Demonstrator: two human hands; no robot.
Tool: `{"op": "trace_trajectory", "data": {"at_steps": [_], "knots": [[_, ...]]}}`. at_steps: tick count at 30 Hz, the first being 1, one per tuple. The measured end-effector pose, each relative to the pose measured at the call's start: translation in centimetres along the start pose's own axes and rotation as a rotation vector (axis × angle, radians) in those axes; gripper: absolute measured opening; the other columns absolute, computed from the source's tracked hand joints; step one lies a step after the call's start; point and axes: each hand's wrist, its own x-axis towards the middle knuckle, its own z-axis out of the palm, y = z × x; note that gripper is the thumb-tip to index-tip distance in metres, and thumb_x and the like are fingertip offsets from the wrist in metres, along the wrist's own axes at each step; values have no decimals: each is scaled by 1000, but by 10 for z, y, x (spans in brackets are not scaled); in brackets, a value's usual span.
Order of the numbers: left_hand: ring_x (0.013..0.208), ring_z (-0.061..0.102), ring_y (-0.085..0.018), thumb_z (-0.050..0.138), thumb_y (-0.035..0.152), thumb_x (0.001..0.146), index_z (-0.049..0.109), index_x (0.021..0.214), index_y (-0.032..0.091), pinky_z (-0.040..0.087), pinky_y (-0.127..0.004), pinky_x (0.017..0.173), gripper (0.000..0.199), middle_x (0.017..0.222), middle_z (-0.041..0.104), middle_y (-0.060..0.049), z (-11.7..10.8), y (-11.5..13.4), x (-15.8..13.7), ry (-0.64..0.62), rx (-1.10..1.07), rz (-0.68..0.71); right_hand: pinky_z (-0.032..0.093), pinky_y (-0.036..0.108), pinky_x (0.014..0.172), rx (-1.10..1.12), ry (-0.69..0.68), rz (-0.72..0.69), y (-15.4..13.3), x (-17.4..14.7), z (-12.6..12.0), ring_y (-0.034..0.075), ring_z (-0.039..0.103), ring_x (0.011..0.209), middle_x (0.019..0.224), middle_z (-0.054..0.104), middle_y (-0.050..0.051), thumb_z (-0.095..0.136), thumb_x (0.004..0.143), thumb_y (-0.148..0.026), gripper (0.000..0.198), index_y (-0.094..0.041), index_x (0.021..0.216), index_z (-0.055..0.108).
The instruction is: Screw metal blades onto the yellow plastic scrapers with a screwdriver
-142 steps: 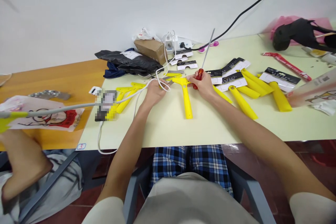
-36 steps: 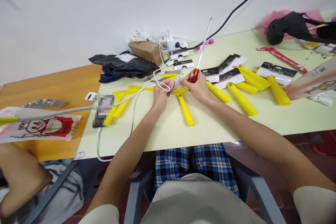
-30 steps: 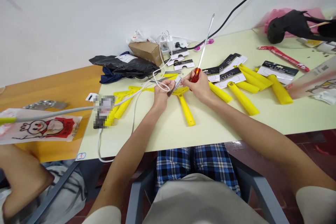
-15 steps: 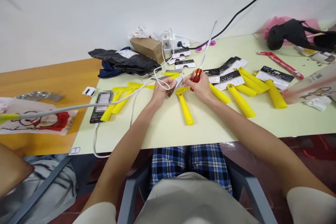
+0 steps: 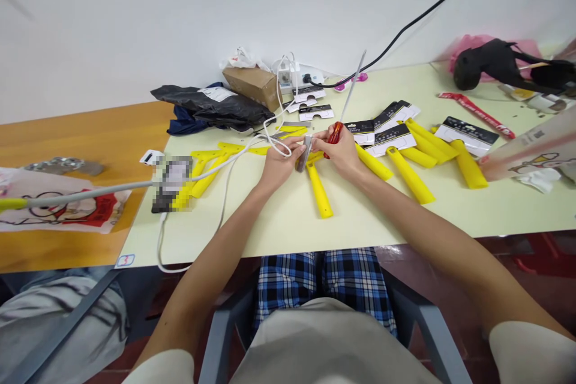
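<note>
I have the left hand (image 5: 281, 162) closed on a metal plate (image 5: 303, 159), held tilted above the counter (image 5: 270, 233). The right hand (image 5: 344, 151) grips a red screwdriver (image 5: 335, 132), shaft pointing up toward the wall (image 5: 135, 24), its fingertips at the plate's upper end. Beneath my hands lies a yellow scraper (image 5: 320, 192), handle toward the near edge; I see cards (image 5: 392, 139) to the right.

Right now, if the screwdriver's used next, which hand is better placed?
Right hand, I'd say: it grips the screwdriver, though that points up, away from the metal plate. The left hand holds that plate, so likely suits steadying.
</note>
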Motion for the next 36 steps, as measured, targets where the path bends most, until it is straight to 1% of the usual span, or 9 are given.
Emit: {"op": "trace_trajectory", "data": {"at_steps": [3,6,11,14,22,25,28,32,36], "knots": [[109,79,-27,85,46,89,85,118,23,60,-43,106,37,117,84,-8,2,0,-4,48,154,105,65,35,78,-1,20,-16,0,-1,0,17,73,76,90,78,-1,95,67,-40,64,-27,90,36],[110,79,-29,89,45,85,87,116,23,58,-46,110,37,115,85,-7,2,3,-5,59,174,102,66,37,81,0,13,-17,-2,-2,1,18,75,81,92,78,0,98,65,-45,68,-27,90,37],[90,77,-24,79,56,93,87,106,21,63,-35,84,38,98,84,-8,1,5,-1,61,26,14,68,42,81,47,-3,27,-4,0,-1,21,76,80,95,79,1,103,59,-54,79,-28,92,36],[78,72,-19,82,59,88,84,96,21,58,-29,70,39,87,80,-5,1,1,4,62,-86,-46,66,39,79,79,-11,51,-1,4,-3,19,74,75,94,78,0,103,59,-53,80,-28,92,35],[76,72,-17,90,58,80,79,93,18,57,-28,71,43,89,80,-7,2,-3,7,8,-287,-185,45,27,56,148,-47,76,-2,4,-1,13,62,65,87,76,-2,105,58,-51,80,-27,91,36],[66,69,-14,87,65,80,74,95,19,50,-25,57,50,86,79,-6,-2,-4,9,123,-263,-179,41,26,52,91,8,3,-6,3,-4,10,54,57,79,71,-5,102,64,-51,73,-27,89,37],[57,63,-11,81,69,85,71,96,19,43,-24,50,52,84,77,-5,-13,-5,12,253,-216,-142,43,27,50,46,67,-81,-9,8,-12,11,56,58,81,70,-5,98,69,-52,69,-27,90,38],[64,63,-14,72,67,94,75,102,19,51,-29,62,49,84,75,-6,-31,-5,16,278,75,18,58,29,59,69,96,-93,-9,17,-20,14,69,71,91,72,-4,97,69,-48,66,-27,90,38],[108,70,-27,58,56,106,77,127,18,56,-42,100,48,116,75,-15,-48,-12,20,210,511,220,70,37,81,158,141,-76,-6,20,-19,17,76,84,93,73,-4,98,64,-40,67,-26,89,37]]}}
